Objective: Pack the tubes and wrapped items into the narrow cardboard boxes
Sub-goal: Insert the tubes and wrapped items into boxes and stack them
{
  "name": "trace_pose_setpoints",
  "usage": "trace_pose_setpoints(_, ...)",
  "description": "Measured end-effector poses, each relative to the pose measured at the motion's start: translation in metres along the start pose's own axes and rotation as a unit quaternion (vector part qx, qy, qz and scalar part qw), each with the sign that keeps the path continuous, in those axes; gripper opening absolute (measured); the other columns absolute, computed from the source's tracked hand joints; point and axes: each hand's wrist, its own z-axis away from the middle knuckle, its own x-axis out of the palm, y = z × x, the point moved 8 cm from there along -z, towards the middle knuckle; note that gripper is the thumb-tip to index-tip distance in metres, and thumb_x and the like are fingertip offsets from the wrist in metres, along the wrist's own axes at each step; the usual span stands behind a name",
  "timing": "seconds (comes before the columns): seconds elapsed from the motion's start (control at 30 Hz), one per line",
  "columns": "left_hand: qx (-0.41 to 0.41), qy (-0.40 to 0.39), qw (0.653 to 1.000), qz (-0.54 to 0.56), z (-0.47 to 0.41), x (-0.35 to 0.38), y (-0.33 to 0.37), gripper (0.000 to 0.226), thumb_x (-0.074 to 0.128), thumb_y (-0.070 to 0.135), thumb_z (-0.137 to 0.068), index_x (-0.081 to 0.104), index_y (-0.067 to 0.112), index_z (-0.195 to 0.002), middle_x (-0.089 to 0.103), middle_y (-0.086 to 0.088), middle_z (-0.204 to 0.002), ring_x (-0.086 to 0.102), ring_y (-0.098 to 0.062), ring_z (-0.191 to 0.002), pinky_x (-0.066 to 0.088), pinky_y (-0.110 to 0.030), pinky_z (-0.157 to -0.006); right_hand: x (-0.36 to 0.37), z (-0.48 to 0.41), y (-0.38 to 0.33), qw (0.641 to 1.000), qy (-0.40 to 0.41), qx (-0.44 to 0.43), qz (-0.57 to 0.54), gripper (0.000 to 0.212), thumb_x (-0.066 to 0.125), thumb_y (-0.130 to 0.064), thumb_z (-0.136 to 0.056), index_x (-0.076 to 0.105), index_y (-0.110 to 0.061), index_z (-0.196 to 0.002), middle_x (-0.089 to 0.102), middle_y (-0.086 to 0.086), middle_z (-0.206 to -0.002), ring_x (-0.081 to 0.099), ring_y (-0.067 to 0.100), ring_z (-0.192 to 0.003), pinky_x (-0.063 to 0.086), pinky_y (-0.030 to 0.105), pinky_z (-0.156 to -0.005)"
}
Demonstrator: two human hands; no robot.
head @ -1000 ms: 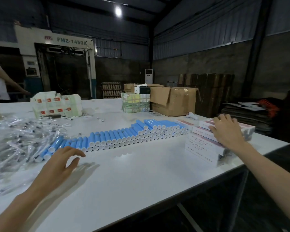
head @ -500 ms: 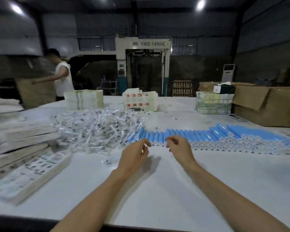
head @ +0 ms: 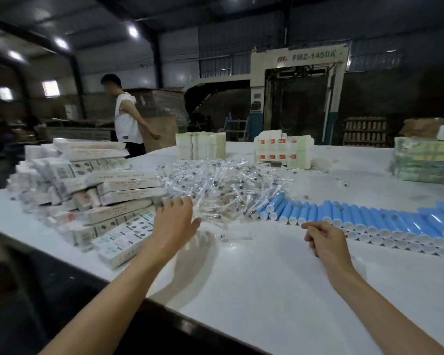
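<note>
Blue tubes (head: 369, 219) lie in a long row on the right half of the white table (head: 267, 290), with the clear-wrapped items (head: 223, 185) heaped just left of them and the narrow boxes (head: 100, 196) stacked at the left corner. Left hand (head: 173, 221) is at the heap's near edge beside the boxes, fingers spread, holding nothing. Right hand (head: 323, 239) is just in front of the tube row, fingers curled in, nothing visible in them.

Bare left hand (head: 176, 222), bare right hand (head: 324, 242) — forearms bare to the frame edge

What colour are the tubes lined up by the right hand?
Blue tubes with white caps, clearest in the head view.
</note>
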Motion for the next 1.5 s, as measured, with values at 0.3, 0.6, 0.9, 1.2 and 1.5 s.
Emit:
trace_pose_setpoints(0.3, -0.103, -0.075, 0.98, -0.151, 0.039, 0.016, -0.089, 0.057, 0.047, 0.051, -0.11, 0.046, 0.01, -0.149, 0.045, -0.013, -0.155, 0.044, -0.034, -0.143, 0.039, -0.049, -0.116, 0.004, 0.003, -0.001, 1.0, -0.019, -0.004, -0.001, 0.027, 0.057, -0.004, -0.098, 0.077, -0.019, -0.089, 0.065, 0.0, -0.068, 0.053, 0.016, -0.061, 0.039, 0.034, -0.058)
trace_pose_setpoints(0.6, -0.05, 0.033, 0.997, 0.041, 0.034, -0.02, -0.062, 0.066, 0.079, 0.038, -0.095, 0.049, 0.007, -0.145, 0.047, -0.01, -0.134, 0.061, -0.029, -0.099, 0.053, -0.039, -0.074, 0.005, 0.008, -0.006, 1.0, -0.023, -0.005, 0.006, 0.026, 0.056, -0.003, -0.099, 0.076, -0.016, -0.091, 0.065, 0.002, -0.07, 0.054, 0.018, -0.063, 0.041, 0.031, -0.059)
trace_pose_setpoints(0.9, 0.058, -0.029, 0.897, 0.437, -0.007, -0.041, 0.061, 0.058, 0.083, 0.027, -0.094, 0.042, 0.02, -0.134, 0.07, 0.004, -0.106, 0.075, -0.005, -0.075, 0.055, -0.017, -0.052, 0.007, 0.013, -0.011, 0.999, -0.032, 0.005, 0.024, 0.025, 0.055, -0.004, -0.102, 0.076, -0.014, -0.094, 0.066, 0.004, -0.075, 0.055, 0.015, -0.064, 0.042, 0.025, -0.058)
trace_pose_setpoints(1.2, -0.033, -0.2, 0.587, 0.784, -0.021, 0.046, 0.154, 0.057, 0.082, 0.042, -0.09, 0.062, 0.01, -0.133, 0.081, -0.017, -0.102, 0.08, -0.036, -0.098, 0.067, -0.046, -0.08, -0.004, 0.022, -0.028, 0.995, 0.019, -0.011, 0.099, 0.023, 0.054, -0.004, -0.101, 0.075, -0.015, -0.096, 0.068, 0.0, -0.08, 0.061, 0.015, -0.073, 0.049, 0.031, -0.068)
trace_pose_setpoints(1.5, -0.121, -0.104, 0.542, 0.825, -0.039, 0.067, 0.122, 0.02, 0.059, 0.03, -0.111, 0.062, 0.017, -0.126, 0.081, -0.01, -0.097, 0.08, -0.028, -0.087, 0.067, -0.05, -0.083, -0.001, -0.041, -0.072, 0.879, 0.036, -0.105, 0.464, 0.034, 0.047, -0.009, -0.101, 0.059, -0.014, -0.132, 0.063, 0.006, -0.125, 0.056, 0.027, -0.115, 0.046, 0.037, -0.079)
